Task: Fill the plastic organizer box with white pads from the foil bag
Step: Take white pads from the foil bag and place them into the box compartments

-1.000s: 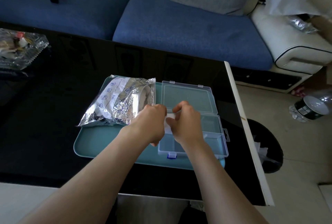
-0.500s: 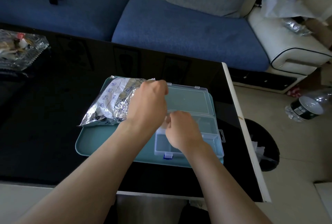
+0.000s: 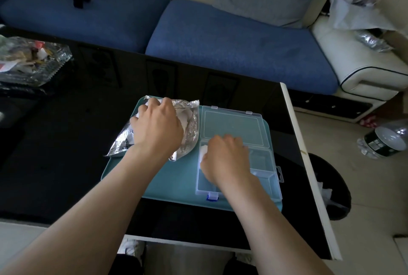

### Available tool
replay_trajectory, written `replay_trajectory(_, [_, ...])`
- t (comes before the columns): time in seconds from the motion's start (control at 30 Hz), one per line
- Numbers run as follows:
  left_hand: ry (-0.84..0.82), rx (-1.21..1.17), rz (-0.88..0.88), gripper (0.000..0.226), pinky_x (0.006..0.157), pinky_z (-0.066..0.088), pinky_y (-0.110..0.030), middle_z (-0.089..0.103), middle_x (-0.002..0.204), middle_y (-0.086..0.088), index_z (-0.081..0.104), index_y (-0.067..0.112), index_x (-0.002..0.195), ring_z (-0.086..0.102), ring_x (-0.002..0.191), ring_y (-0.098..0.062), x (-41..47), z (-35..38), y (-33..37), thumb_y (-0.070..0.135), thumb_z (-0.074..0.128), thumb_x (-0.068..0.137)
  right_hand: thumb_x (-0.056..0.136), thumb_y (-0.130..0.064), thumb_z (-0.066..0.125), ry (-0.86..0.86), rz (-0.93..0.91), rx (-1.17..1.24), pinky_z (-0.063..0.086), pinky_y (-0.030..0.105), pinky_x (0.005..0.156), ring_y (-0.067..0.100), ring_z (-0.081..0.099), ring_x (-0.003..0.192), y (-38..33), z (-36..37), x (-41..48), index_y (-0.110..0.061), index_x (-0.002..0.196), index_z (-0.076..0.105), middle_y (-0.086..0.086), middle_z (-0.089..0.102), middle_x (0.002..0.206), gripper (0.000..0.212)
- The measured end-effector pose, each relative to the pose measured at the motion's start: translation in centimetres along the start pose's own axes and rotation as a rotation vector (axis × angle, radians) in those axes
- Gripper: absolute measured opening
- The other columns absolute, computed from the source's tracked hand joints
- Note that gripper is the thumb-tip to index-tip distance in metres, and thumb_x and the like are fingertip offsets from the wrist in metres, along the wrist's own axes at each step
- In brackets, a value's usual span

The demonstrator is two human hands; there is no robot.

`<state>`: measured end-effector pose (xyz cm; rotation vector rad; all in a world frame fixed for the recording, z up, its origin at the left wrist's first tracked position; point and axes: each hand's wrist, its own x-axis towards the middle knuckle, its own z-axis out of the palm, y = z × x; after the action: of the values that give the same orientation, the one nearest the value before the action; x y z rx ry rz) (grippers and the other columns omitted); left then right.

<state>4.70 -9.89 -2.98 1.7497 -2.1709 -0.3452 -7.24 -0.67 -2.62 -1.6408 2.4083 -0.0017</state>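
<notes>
A clear plastic organizer box (image 3: 268,178) lies open on a teal tray (image 3: 172,177), its lid (image 3: 231,124) folded back flat. My right hand (image 3: 225,160) is down in the box's left compartments, fingers curled on a white pad (image 3: 203,150) that shows at the left of my knuckles. The crumpled foil bag (image 3: 189,124) lies on the tray's left part, its open mouth toward the box. My left hand (image 3: 156,129) rests on top of the bag with fingers curled over its far edge. The bag's inside is hidden.
The tray sits near the right edge of a glossy black table (image 3: 66,153). A glass dish of odds and ends (image 3: 28,62) stands at the far left. A blue sofa (image 3: 220,42) runs behind. On the floor at right are a black bin (image 3: 331,182) and a bottle (image 3: 384,140).
My left hand left the box and moved left onto the foil bag. My right hand stayed in the box and pushed the white pad down into the left compartment.
</notes>
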Motion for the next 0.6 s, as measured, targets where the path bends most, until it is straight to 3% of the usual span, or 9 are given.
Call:
replay_trajectory(0.03, [0.009,-0.016,0.006,0.015,0.083,0.037,-0.047,0.058,0.121,-0.017,0.058,0.007,0.111,0.054,0.113,-0.042,0.1,0.1,-0.1,0.016,0.052,0.100,0.096,-0.012,0.058,0.107,-0.036,0.066,0.043,0.035,0.075,0.034,0.063,0.105,-0.1,-0.1,0.3,-0.016,0.076,0.053,0.011,0.064,0.098,0.020])
replay_trajectory(0.1, [0.027,-0.021,0.013,0.008,0.078,0.035,-0.043,0.061,0.111,-0.014,0.057,0.009,0.104,0.054,0.096,-0.038,0.2,0.1,-0.4,0.012,0.050,0.100,0.096,-0.009,0.059,0.249,-0.073,0.323,0.050,0.034,0.073,0.029,0.068,0.096,-0.5,0.0,1.4,-0.010,0.099,0.071,0.009,0.072,0.097,0.013])
replay_trajectory(0.2, [0.020,-0.005,-0.004,0.006,0.074,0.034,-0.040,0.050,0.092,-0.005,0.056,0.012,0.103,0.042,0.079,-0.030,0.4,0.1,-0.8,0.010,0.050,0.102,0.098,-0.015,0.067,0.267,-0.050,0.659,0.056,0.039,0.095,0.024,0.069,0.107,-1.4,0.5,2.7,-0.010,0.129,0.068,0.006,0.075,0.113,0.032])
replay_trajectory(0.3, [0.037,-0.031,0.004,0.010,0.070,0.035,-0.039,0.060,0.092,-0.010,0.053,0.013,0.095,0.045,0.075,-0.032,0.7,0.3,-1.3,0.015,0.050,0.104,0.092,-0.018,0.074,0.247,-0.030,0.802,0.057,0.046,0.099,0.025,0.069,0.109,-2.2,1.5,3.5,-0.013,0.128,0.067,0.001,0.074,0.111,0.037])
replay_trajectory(0.43, [0.017,-0.063,-0.011,0.013,0.070,0.036,-0.039,0.065,0.098,-0.016,0.056,0.011,0.094,0.051,0.079,-0.038,0.9,0.4,-1.5,0.019,0.051,0.103,0.087,-0.012,0.073,0.164,-0.055,0.890,0.060,0.042,0.092,0.016,0.071,0.099,-2.9,1.9,4.2,-0.030,0.108,0.067,-0.017,0.072,0.095,0.028])
replay_trajectory(0.6, [-0.074,-0.011,-0.015,0.030,0.077,0.038,-0.039,0.067,0.116,-0.019,0.060,0.009,0.123,0.060,0.107,-0.044,1.3,0.3,-1.8,0.010,0.051,0.095,0.076,-0.019,0.062,0.058,-0.142,0.921,0.062,0.046,0.092,0.019,0.073,0.105,-3.4,3.1,5.3,-0.033,0.134,0.061,-0.010,0.075,0.117,0.060])
